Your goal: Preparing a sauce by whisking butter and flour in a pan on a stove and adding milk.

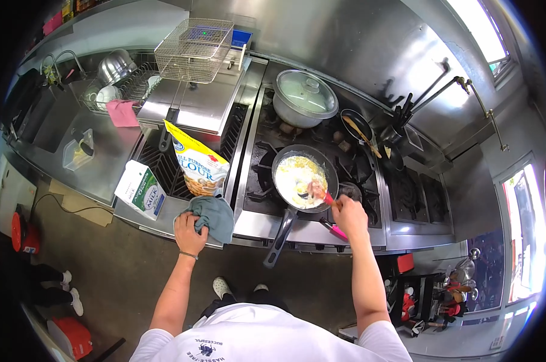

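Observation:
My right hand (350, 217) grips the handle of a red spatula (329, 199), its head down in a frying pan (331, 169) on the stove. A creamy white and yellow mixture (297, 174) lies in that pan, with pinkish pieces near the spatula. The pan's black handle (281, 237) points towards me, untouched. My left hand (191, 231) rests on a bunched grey-green cloth (215, 217) at the counter's front edge, its fingers on the cloth. Behind the cloth stands a bag of all-purpose flour (200, 160), and left of it a milk carton (140, 190).
A lidded pot (295, 108) stands on a back burner, beside a small pan (356, 118) with a wooden utensil. Fryer baskets (191, 50) stand at the back. A plastic container (78, 151) lies left. A pink-handled utensil (336, 230) lies at the stove front. Another person's legs (58, 289) show lower left.

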Available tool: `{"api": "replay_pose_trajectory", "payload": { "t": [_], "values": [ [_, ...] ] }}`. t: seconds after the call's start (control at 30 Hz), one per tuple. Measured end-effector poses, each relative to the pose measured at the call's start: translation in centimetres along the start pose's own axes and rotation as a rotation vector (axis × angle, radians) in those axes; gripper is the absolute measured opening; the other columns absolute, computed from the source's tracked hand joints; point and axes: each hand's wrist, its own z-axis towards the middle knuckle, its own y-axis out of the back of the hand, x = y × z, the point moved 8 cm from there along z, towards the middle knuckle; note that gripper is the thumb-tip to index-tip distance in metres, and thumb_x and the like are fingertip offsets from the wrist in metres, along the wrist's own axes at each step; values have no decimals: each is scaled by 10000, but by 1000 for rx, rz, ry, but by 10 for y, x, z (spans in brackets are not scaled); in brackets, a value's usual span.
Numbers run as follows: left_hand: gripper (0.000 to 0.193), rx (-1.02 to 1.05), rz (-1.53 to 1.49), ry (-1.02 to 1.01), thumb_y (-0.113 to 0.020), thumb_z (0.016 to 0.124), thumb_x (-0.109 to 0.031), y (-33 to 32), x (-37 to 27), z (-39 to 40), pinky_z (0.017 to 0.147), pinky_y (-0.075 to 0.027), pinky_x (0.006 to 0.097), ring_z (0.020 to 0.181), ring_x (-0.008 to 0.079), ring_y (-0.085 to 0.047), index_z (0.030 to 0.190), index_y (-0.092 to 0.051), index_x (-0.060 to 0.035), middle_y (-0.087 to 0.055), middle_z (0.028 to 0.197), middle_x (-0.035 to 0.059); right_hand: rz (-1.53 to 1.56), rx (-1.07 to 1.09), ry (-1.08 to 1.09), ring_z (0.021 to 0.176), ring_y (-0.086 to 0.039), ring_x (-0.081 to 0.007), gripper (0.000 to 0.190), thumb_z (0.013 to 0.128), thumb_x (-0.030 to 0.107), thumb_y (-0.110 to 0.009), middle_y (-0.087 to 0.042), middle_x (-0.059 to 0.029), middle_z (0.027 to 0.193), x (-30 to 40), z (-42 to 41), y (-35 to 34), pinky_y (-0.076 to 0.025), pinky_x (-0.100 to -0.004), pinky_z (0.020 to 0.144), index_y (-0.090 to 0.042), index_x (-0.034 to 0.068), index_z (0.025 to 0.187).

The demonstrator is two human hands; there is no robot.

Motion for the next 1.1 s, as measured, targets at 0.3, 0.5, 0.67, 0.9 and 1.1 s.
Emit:
{"api": "replay_pose_trajectory", "payload": {
  "t": [0.3,0.5,0.67,0.9,1.1],
  "values": [
    [280,0,15,12,-664,675,-180,2,4,-1,867,-446,470,972,376,-546,909,-599,-39,-586,1040,159,34,-73,21,799,-679,-399,172,862,219,-613,-688,-206,802,14,26,-5,-545,-504,716,-675,62,893],
    [281,5,14,18,-662,674,-175,-3,-1,2,865,-451,466,974,378,-548,911,-604,-36,-590,1039,162,68,-70,207,798,-678,-401,198,850,248,-620,-682,-217,784,38,53,-31,-548,-497,722,-683,68,905],
    [268,-14,43,24,-648,665,-137,5,-1,0,860,-458,460,971,387,-552,902,-593,-24,-590,1040,174,31,-67,79,787,-685,-368,159,832,206,-614,-705,-167,814,12,47,4,-550,-478,719,-688,66,844],
    [261,-2,60,37,-657,673,-150,0,-3,-1,868,-455,462,977,372,-546,897,-605,-27,-584,1036,164,118,1,253,795,-687,-345,194,821,260,-631,-704,-158,795,48,44,-2,-548,-459,742,-732,107,885],
    [266,2,63,33,-660,670,-150,-3,-9,1,872,-456,455,981,368,-546,899,-604,-26,-585,1037,160,44,35,138,795,-690,-346,186,812,235,-617,-707,-156,817,-2,49,22,-553,-454,738,-730,97,866]
  ]
}}
